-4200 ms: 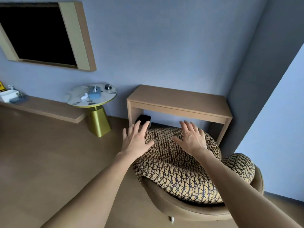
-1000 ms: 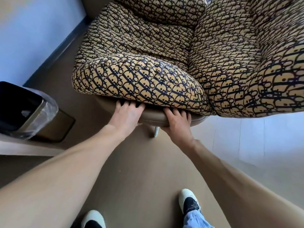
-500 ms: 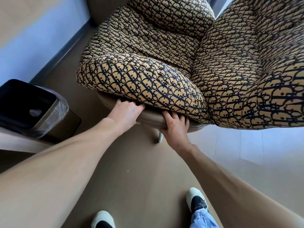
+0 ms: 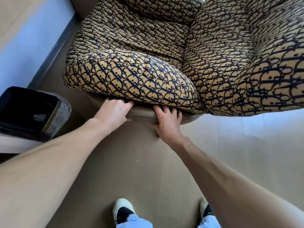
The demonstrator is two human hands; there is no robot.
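A round chair fills the upper part of the view, with a tan shell and thick cushions in a yellow and black print. My left hand grips the front rim of the shell, fingers tucked over its top edge under the cushion and thumb below. My right hand grips the same rim a little to the right, fingers curled over the edge. The fingertips of both hands are hidden by the cushion.
A black waste bin with a clear liner stands at the left under a pale shelf edge. A blue wall with a dark skirting runs along the left. My two shoes stand on brown carpet; paler flooring lies at the right.
Four seconds ago my open hands lay on the chair's back cushion by the desk. Over the last second both hands keep their grip on the rim, and the chair shifts slightly right in view.
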